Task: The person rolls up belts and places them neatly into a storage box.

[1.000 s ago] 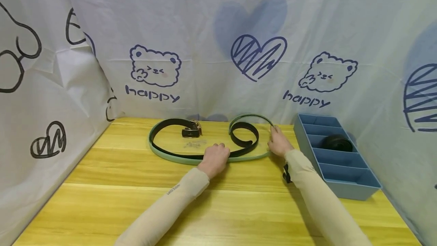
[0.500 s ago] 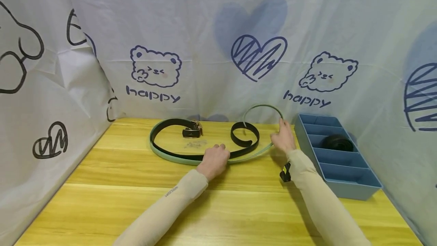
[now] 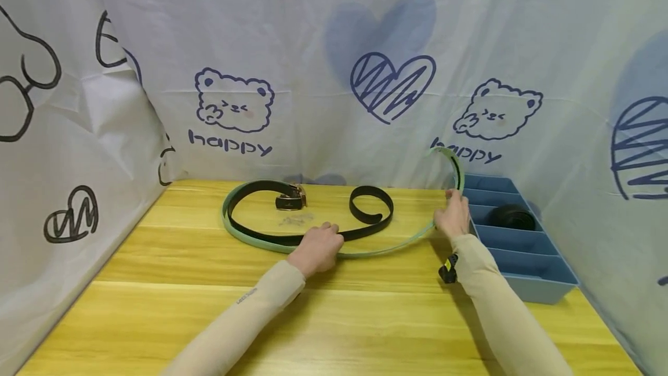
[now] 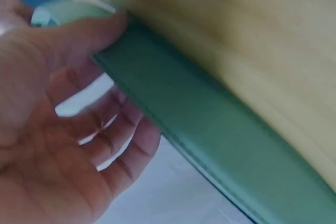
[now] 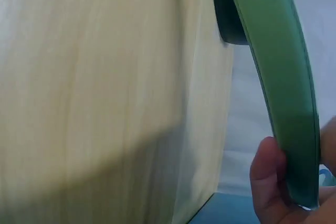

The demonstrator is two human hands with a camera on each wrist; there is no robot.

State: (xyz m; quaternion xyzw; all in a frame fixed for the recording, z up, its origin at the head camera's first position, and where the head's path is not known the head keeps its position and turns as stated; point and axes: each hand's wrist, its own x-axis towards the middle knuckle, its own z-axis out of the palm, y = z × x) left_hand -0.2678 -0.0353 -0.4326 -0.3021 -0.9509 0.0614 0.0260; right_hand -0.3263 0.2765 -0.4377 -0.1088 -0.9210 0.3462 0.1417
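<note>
Edge-on on the table, a green belt (image 3: 370,255) curves round the outside of a black belt (image 3: 365,231). The black belt's tail is coiled in a loop, and a buckle (image 3: 290,202) lies at the far left end. My left hand (image 3: 316,249) holds the green belt near its middle, thumb (image 4: 89,38) laid over the strap and fingers behind it. Farther right, my right hand (image 3: 453,215) pinches the green belt (image 5: 278,72) between thumb and fingers. Its free end arcs up above that hand, in front of the curtain.
A blue divided box (image 3: 532,292) stands just right of my right hand, with a rolled black strap (image 3: 514,217) in a middle compartment. A white printed curtain (image 3: 313,103) hangs behind the wooden table (image 3: 339,318).
My right hand has moved right toward the box, drawing the green belt away from the black coil and swinging its end up. My left hand has shifted slightly left and nearer.
</note>
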